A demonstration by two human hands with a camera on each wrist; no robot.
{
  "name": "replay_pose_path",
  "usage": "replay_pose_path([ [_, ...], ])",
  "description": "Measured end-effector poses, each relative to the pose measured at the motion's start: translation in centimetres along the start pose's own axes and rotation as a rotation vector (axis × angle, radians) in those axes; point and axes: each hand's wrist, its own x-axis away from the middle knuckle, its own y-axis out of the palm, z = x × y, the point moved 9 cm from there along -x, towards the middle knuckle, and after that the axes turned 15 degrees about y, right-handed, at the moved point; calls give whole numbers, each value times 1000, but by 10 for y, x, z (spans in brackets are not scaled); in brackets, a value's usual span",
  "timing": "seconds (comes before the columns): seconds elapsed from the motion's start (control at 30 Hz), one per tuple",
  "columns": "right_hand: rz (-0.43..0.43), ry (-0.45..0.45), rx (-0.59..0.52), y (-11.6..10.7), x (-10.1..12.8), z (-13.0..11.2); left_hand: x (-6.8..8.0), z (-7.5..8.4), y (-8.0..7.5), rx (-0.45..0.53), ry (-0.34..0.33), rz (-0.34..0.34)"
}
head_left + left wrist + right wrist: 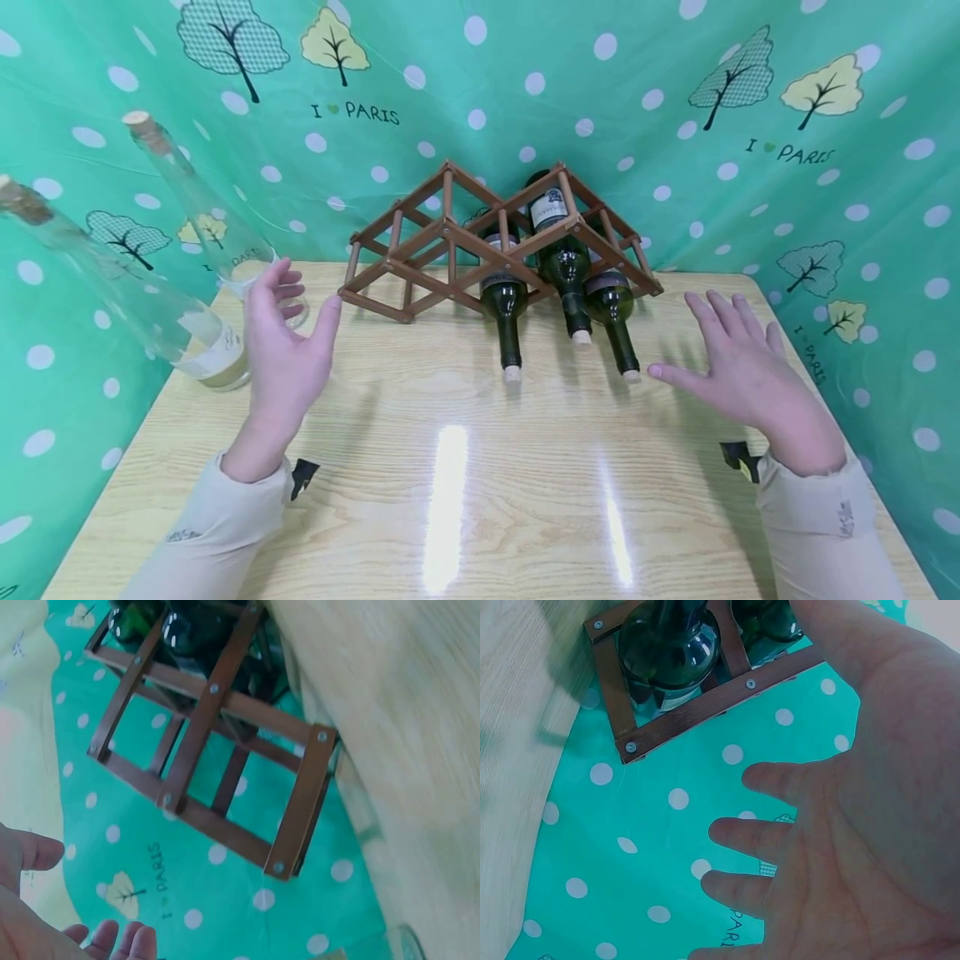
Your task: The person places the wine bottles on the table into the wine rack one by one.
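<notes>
Both my hands hover above the tabletop (480, 467), and neither grip has anything in it. My left hand (285, 358) is spread open, fingers relaxed, just beside the nearer clear bottle (150, 317), which stands at the left edge with a cork in its neck. A second clear bottle (206, 217) stands just behind it, a little farther back. My right hand (750, 375) is open too, palm down, fingers straight, near the right end of the wooden rack (495, 242) but not touching it.

The rack sits at the far middle of the tabletop against the green spotted backdrop (675, 167). Three dark green bottles (566, 267) lie in its right-hand cells, necks pointing toward me. The left-hand cells stand empty, as the left wrist view shows.

As I read it, I'm between moves: nothing gripped yet, left hand closest to the clear bottles. The next move calls for my left fingers to wrap round the body of the nearer clear bottle, firmly, since glass is slick, then tip it level for an open cell on the rack's left side.
</notes>
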Motion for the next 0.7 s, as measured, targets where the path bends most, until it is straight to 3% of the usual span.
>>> replay_pose_path([
  [0.57, 9, -9, 13, -2, 2, -4, 3, 8, -57, -138, 66, 193],
  [0.7, 4, -8, 11, -1, 2, -4, 5, 7, -67, -170, 111, 232],
])
